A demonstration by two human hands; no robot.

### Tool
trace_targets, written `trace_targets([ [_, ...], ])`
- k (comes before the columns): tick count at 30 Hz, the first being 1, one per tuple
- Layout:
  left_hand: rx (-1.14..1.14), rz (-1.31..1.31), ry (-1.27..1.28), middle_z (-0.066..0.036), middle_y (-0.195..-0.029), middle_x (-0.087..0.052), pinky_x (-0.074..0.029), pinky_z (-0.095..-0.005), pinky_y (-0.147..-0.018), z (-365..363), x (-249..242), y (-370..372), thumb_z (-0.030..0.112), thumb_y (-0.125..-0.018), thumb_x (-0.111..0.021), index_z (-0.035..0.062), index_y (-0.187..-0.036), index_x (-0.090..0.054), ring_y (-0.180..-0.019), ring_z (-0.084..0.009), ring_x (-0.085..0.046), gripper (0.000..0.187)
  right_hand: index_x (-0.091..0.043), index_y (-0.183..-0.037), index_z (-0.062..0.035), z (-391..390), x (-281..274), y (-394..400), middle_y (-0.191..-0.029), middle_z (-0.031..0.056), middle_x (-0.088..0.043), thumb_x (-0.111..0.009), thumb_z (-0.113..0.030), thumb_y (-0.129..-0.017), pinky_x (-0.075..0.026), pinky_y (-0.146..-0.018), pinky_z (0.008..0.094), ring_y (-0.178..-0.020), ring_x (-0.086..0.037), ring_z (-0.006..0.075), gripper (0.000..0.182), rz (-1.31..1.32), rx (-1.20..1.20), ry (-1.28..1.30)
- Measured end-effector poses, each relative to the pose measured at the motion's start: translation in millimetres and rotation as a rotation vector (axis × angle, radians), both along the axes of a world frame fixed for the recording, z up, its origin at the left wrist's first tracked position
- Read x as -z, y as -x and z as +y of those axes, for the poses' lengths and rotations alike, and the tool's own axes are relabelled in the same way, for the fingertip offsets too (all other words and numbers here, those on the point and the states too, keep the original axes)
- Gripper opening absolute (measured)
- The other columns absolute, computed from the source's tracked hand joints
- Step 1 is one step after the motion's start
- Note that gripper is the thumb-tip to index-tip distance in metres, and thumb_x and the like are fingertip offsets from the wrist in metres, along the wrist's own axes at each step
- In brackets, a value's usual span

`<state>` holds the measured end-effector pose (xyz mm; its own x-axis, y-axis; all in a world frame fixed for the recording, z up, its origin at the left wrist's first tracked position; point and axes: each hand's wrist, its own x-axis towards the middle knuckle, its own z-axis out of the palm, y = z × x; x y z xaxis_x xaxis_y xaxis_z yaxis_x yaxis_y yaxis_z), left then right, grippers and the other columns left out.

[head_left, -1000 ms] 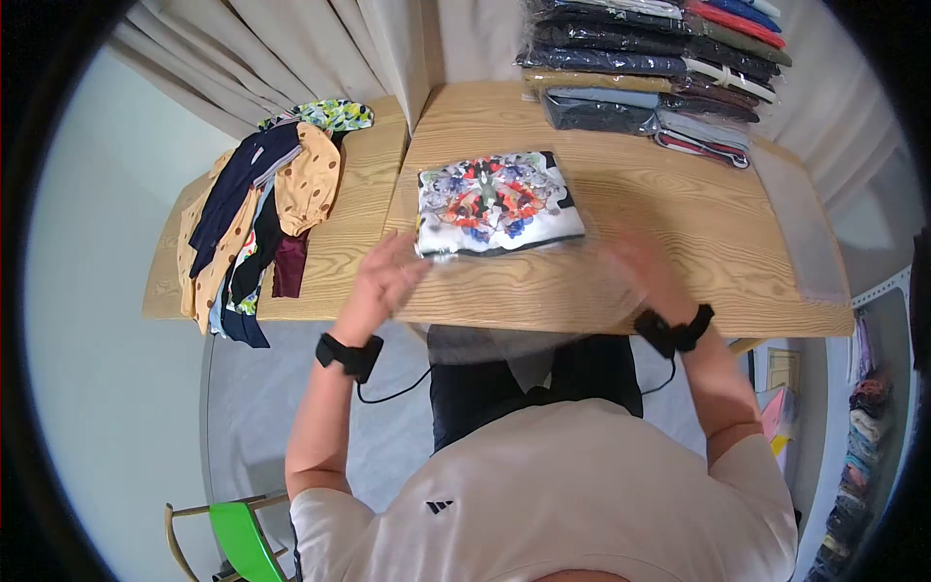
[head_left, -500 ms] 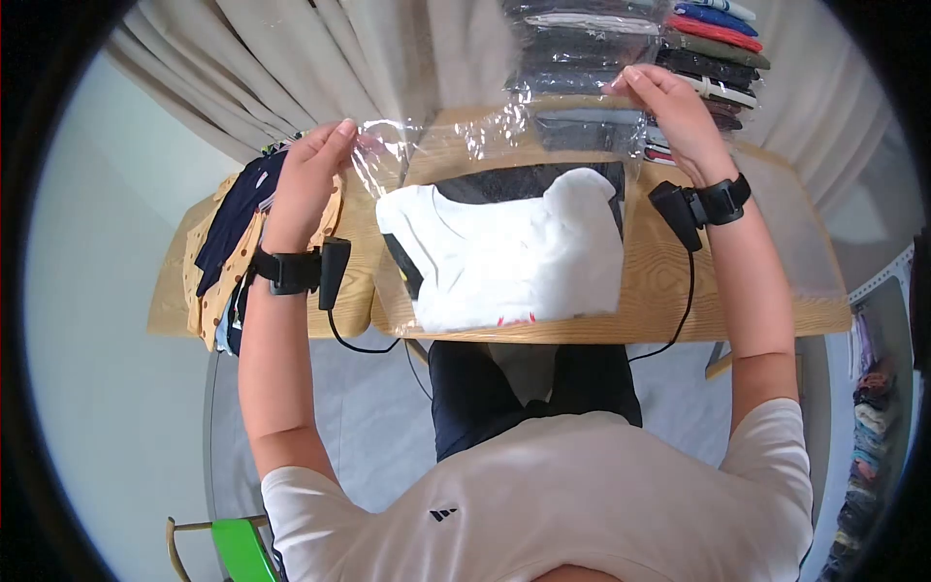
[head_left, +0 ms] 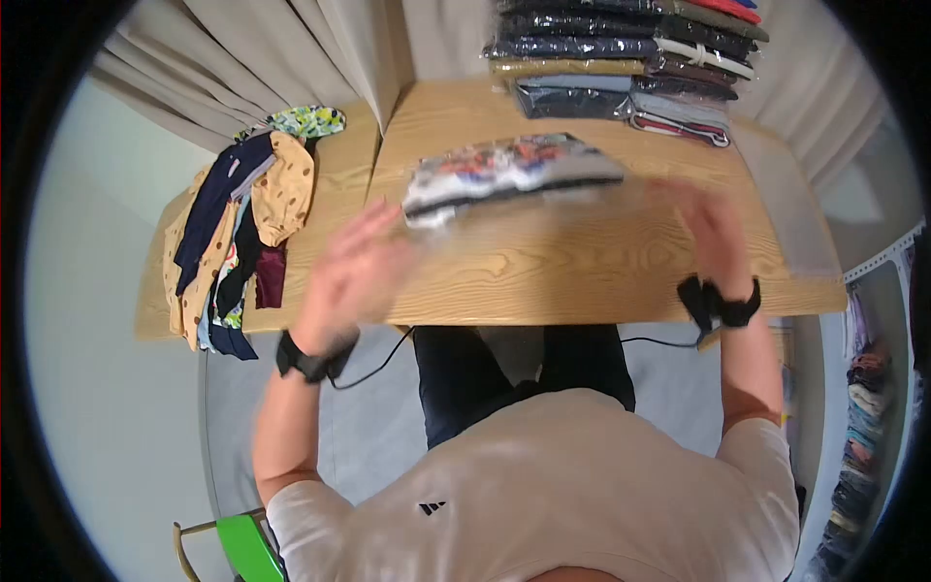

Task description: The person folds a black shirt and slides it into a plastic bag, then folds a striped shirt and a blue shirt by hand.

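Observation:
A folded T-shirt (head_left: pixel 504 171) in a clear plastic bag, its multicoloured print now facing up, appears tilted above the middle of the wooden table, blurred by motion. A faint smear of clear film trails along its near edge. My left hand (head_left: pixel 354 267) is at its near left corner, fingers smeared. My right hand (head_left: pixel 713 228) is off to its right, also blurred. Whether either hand grips the film cannot be made out. Each wrist wears a black strap with a small device and cable.
Bagged folded garments (head_left: pixel 621 73) are stacked at the back right. Loose clothes (head_left: pixel 228 238) lie heaped on the left of the table (head_left: pixel 543 281). A clear plastic sheet or bags (head_left: pixel 790 213) lie at the right edge. A green chair (head_left: pixel 247 548) stands lower left, and shelved clothes (head_left: pixel 858 427) are at right.
The bagged T-shirt has turned from its white side to its printed side and moved away from the table's front edge. Both hands have come down from the raised bag opening towards me.

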<state>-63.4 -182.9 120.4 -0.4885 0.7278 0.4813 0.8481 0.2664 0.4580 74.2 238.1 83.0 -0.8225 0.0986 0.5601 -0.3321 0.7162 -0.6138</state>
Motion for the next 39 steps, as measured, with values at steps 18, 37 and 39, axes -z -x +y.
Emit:
trace_targets([
  [18,0.121,0.386,0.270,0.000,-0.128,-0.051,-0.043,-0.0386,-0.090,-9.1,124.4,-19.0,0.019,-0.073,-0.069,0.0151,-0.119,-0.056,-0.114,-0.0221,-0.049,0.047,-0.051,-0.125,-0.0159,-44.0,66.1,-31.2,-0.139,0.0061,-0.040,-0.064,-0.020,-0.077,-0.024,-0.105,0.0486,-0.131,-0.032,0.0284,0.050,-0.378,-0.253,-0.567],
  [37,-0.498,-0.768,-0.235,-0.006,-0.056,-0.059,-0.043,-0.0277,-0.050,25.3,128.4,0.0,0.026,-0.094,-0.045,-0.0017,-0.069,-0.062,-0.050,-0.0126,-0.052,0.041,-0.063,-0.070,0.0013,-55.8,93.5,11.6,-0.063,0.0085,-0.062,-0.050,-0.030,-0.090,-0.044,-0.060,0.0286,-0.060,-0.058,0.0169,0.040,-0.397,0.234,0.452],
  [39,-0.517,-0.876,-0.284,-0.006,-0.054,-0.058,-0.041,-0.0278,-0.047,33.3,118.8,-0.7,0.025,-0.093,-0.046,-0.0019,-0.064,-0.060,-0.047,-0.0117,-0.051,0.043,-0.061,-0.066,0.0015,-61.6,94.3,15.8,-0.056,0.0075,-0.059,-0.050,-0.031,-0.090,-0.044,-0.056,0.0286,-0.055,-0.057,0.0164,0.042,-0.345,0.265,0.470],
])
